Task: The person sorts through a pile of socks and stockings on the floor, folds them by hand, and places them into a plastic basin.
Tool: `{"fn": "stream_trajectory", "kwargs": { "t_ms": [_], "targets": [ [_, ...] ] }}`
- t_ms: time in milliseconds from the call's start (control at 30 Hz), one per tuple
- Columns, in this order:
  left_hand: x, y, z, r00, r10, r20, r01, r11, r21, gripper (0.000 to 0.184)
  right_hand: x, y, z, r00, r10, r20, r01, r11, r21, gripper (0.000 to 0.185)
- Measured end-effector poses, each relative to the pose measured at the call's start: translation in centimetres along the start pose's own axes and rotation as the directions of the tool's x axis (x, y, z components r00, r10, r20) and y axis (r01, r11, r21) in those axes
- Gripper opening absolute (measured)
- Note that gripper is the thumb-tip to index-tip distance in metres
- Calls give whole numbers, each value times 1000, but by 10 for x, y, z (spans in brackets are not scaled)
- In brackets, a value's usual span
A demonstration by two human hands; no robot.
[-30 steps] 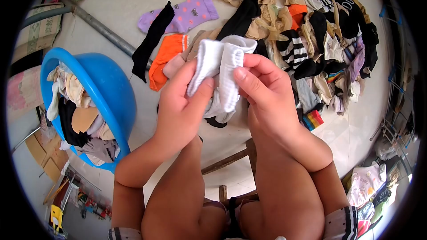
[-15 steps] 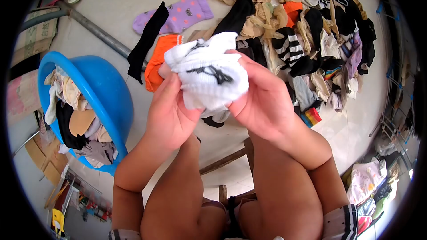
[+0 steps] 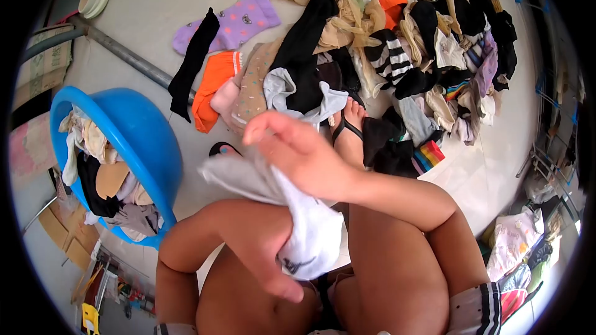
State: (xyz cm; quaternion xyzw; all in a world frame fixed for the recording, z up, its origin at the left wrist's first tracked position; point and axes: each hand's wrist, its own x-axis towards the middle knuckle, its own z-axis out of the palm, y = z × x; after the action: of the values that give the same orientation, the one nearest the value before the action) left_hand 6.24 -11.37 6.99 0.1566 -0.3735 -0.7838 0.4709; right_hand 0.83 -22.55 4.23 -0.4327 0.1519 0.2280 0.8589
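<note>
Above the lap point(image 3: 397, 260): white sock point(image 3: 315, 229), slanting far-left to near-right; left hand point(image 3: 264, 245) holding near end; right hand point(image 3: 301, 158) nearer far end, grip unclear.

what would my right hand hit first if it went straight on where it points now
Your right hand points roughly toward the orange cloth sock with a white-edged cuff, likely first in line; depth is unclear, so it might pass above.

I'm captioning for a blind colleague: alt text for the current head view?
A person's left hand and right hand handle white sock fabric above their lap. A blue basin of clothing stands at left; mixed socks litter the floor.
</note>
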Motion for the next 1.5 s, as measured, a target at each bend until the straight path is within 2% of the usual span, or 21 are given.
{"fn": "stream_trajectory", "kwargs": {
  "t_ms": [67,133,167,267,333,400,467,500,600,633,667,733,800,867,900,933,1000,1133,1267,1467,1500],
  "targets": [
    [-9,-4,2,1000,-1,-7,2,991,134,51,8,23,19,988,-152,3,151,982,-112,11],
    [-16,-13,3,1000,1,4,-3,963,270,56,19,37,20,995,-98,12,98,995,-31,11],
    [-19,-22,6,962,108,-250,-92,993,73,56,19,37,12,995,-104,-6,103,994,-37,11],
    [-19,-34,10,506,20,-862,-457,854,-249,60,21,11,-10,882,43,-469,100,956,277,14],
    [-7,-21,1,105,-118,-987,-495,855,-155,59,21,4,-12,789,-146,-597,240,967,80,15],
    [-24,-36,0,157,-29,-987,-469,877,-100,53,15,-5,-13,767,-170,-619,236,972,26,15],
    [-27,-29,2,6,23,-1000,-302,953,20,56,17,-9,-12,713,-347,-609,482,874,67,19],
    [-32,-27,7,145,119,-982,-426,903,47,57,15,-9,-10,709,-408,-575,467,883,-51,27],
    [-13,-9,23,146,182,-972,-324,938,126,61,2,-3,11,768,-579,-273,490,806,-330,40],
    [-11,-7,18,-12,101,-995,-320,942,99,57,3,0,14,746,-647,-158,555,735,-389,42],
    [-14,-5,17,-9,111,-994,-322,940,108,57,-1,2,16,775,-613,-153,556,777,-295,38],
    [-31,1,11,-122,74,-990,6,997,74,50,-4,-19,21,907,-319,-275,362,924,122,30],
    [-62,6,34,-137,222,-965,315,934,170,50,-8,-37,11,895,-334,-296,382,916,121,25],
    [-112,-3,62,-316,604,-731,420,780,463,50,-33,-64,12,759,-642,-108,562,730,-388,19],
    [-138,2,83,-594,516,-618,259,849,460,49,-48,-79,12,663,-748,30,665,570,-483,14],
    [-195,-3,109,-736,491,-466,314,857,408,51,-61,-92,14,549,-818,174,746,385,-544,10],
    [-256,-6,149,-709,669,-224,667,739,94,58,-76,-115,30,455,-880,138,744,291,-602,3],
    [-237,-36,148,-939,336,-77,334,942,30,62,-102,-134,45,294,-948,124,622,92,-778,15],
    [-283,-130,160,-944,-168,-284,-222,961,168,44,-109,-134,38,439,-882,168,677,202,-707,11],
    [-248,-122,143,-953,-104,-285,-153,976,156,49,-97,-117,17,492,-822,286,751,235,-617,23],
    [-252,-120,145,-976,15,-216,-10,993,114,54,-94,-114,11,480,-822,306,763,219,-609,25]
  ]
}}
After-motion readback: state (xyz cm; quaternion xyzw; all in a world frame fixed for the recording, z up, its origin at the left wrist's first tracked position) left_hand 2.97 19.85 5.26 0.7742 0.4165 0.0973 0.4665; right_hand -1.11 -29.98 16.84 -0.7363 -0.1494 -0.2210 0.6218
